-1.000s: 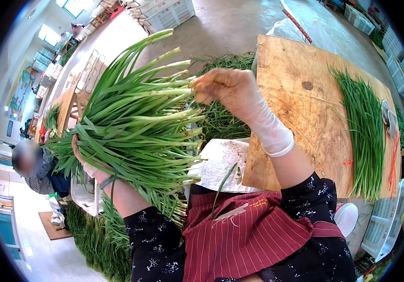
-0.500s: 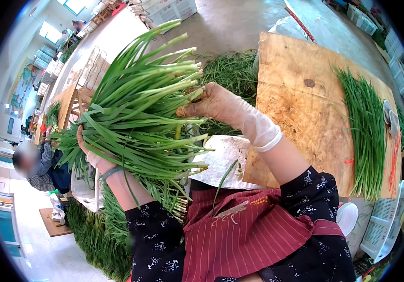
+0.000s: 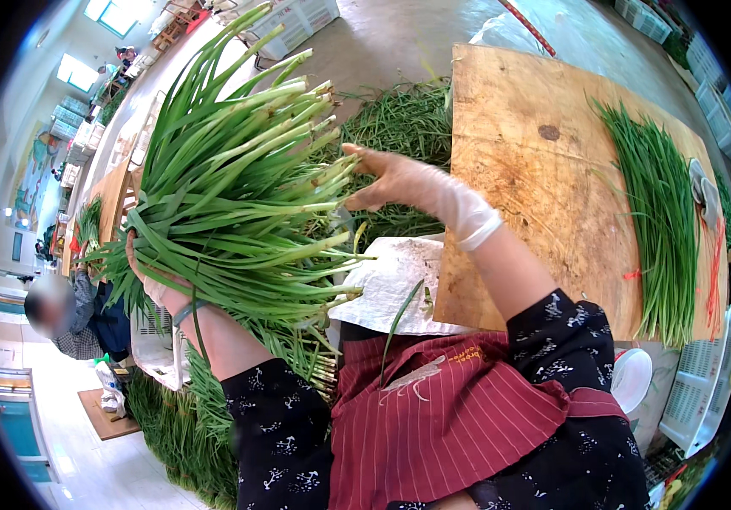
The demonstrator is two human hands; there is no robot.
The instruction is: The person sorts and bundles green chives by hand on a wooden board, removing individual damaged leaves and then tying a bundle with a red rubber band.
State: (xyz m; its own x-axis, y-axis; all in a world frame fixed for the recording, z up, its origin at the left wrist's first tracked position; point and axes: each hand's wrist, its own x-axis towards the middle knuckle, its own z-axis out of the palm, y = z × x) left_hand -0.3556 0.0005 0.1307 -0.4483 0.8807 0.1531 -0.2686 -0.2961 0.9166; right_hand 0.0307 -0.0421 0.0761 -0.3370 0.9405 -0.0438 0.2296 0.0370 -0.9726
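Observation:
A large fanned bunch of garlic chives (image 3: 238, 183) is held up in front of me on the left, its pale stem ends pointing right. Around its leafy underside my left hand (image 3: 160, 289) is closed, mostly covered by the leaves. My right hand (image 3: 399, 183), in a thin soiled glove, is beside the stem ends with fingers apart and nothing in them. Farther right, a wooden board (image 3: 518, 212) bears a long flat bundle of chives (image 3: 656, 229). One loose leaf (image 3: 401, 323) rests against my red striped apron (image 3: 442, 416).
Behind the bunch lies a heap of loose green leaves (image 3: 404, 119). A white cloth (image 3: 391, 276) covers the spot before my lap. More chives (image 3: 183, 438) stand on the floor at lower left, near a white crate (image 3: 157, 348). Another person (image 3: 81, 314) is at far left.
The right hand has come away from the stem ends and its fingers have spread. The bunch has shifted slightly left in the picture, still in my left hand.

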